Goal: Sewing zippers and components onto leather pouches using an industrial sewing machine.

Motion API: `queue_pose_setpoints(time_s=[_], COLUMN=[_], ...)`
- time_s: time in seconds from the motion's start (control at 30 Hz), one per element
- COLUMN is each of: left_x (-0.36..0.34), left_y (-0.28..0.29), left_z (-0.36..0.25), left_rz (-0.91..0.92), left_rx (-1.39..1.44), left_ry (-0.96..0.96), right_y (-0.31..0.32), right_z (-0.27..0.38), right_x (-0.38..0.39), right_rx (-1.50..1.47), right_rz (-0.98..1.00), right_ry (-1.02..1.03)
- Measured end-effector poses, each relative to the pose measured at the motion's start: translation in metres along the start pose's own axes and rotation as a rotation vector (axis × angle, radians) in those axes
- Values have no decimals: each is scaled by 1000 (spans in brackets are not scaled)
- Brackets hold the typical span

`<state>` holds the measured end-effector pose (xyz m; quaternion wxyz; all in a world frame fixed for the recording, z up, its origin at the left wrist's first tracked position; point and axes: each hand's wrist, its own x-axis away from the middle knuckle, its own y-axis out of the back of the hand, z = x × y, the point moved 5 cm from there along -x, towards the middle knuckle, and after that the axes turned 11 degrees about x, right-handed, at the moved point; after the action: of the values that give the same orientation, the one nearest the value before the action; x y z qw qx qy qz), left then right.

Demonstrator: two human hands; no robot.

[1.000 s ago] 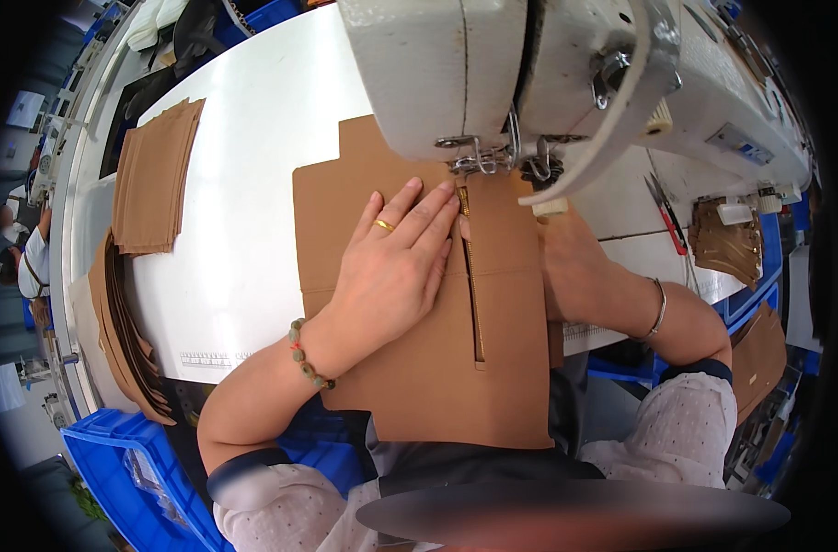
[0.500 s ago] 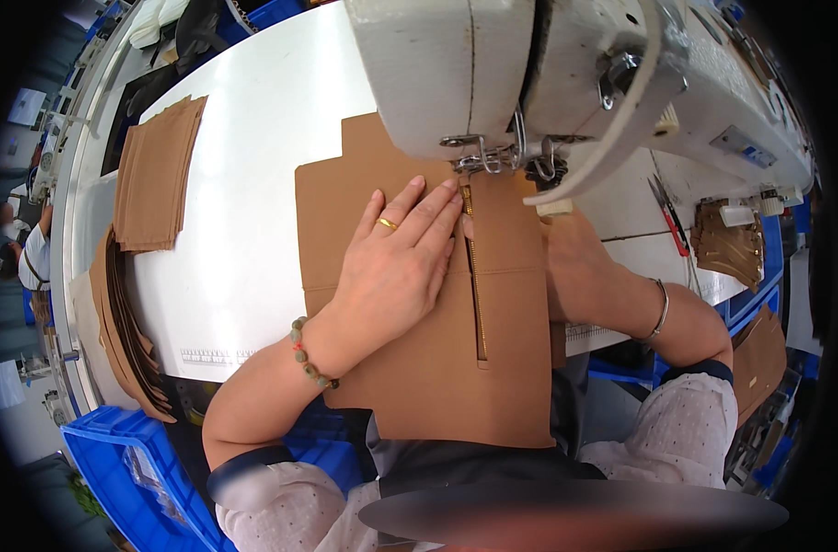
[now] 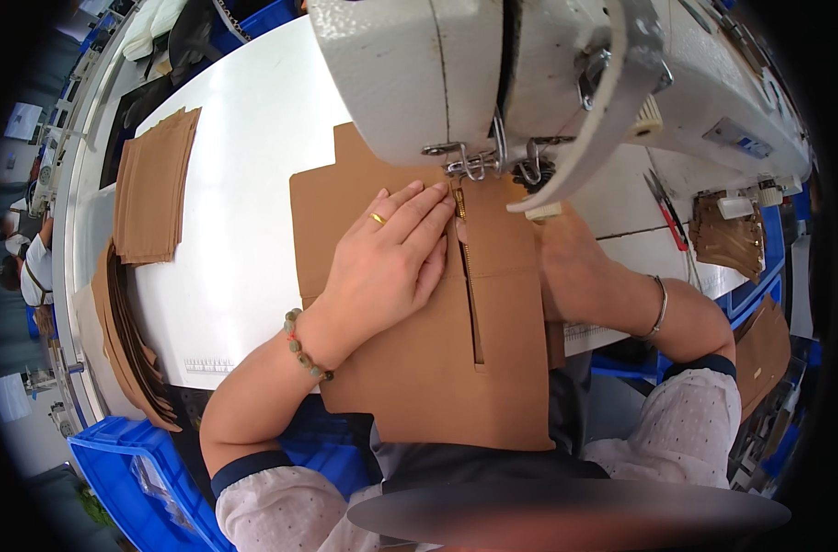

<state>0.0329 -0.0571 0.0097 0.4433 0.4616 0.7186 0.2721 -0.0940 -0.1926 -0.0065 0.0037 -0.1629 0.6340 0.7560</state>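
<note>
A brown leather-like panel (image 3: 419,386) with stepped corners lies under the sewing machine's presser foot (image 3: 463,169) and hangs over the table's front edge. A long slot in it runs toward the foot, and a zipper (image 3: 468,267) with gold teeth shows inside. My left hand (image 3: 389,253) rests flat on the panel, left of the slot, fingertips just short of the foot. At the panel's right edge is my right hand (image 3: 566,262), its fingers hidden beneath the panel. What looks like a fingertip shows through the slot.
The white sewing machine (image 3: 566,74) overhangs the white table (image 3: 230,221). Brown panels are stacked at left (image 3: 152,184), and more drape over the table's left edge (image 3: 129,340). Red-handled snips (image 3: 669,216) lie at right beside brown pieces (image 3: 727,241). A blue crate (image 3: 143,478) stands lower left.
The whole view has shifted slightly, so the machine appears further left. Both hands keep nearly the same places on the panel, which has barely moved under the foot.
</note>
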Motion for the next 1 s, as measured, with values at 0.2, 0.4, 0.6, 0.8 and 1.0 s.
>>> queue_pose_setpoints(time_s=[0.2,0.4,0.6,0.8,1.0], left_x=[1,1,2,3,-1], left_y=[-1,0,0,-1,2], left_z=[1,1,1,5,1], left_rz=[-1,14,18,52,32], left_rx=[-18,-12,-11,16,-7], left_ry=[-2,-4,-18,-14,-12], right_y=[-2,-2,-1,2,-2], right_z=[0,1,0,2,0], right_x=[4,3,0,1,-1], right_rx=[32,63,22,69,34], right_rz=[53,36,41,22,11], right_ry=[-13,-2,2,6,3])
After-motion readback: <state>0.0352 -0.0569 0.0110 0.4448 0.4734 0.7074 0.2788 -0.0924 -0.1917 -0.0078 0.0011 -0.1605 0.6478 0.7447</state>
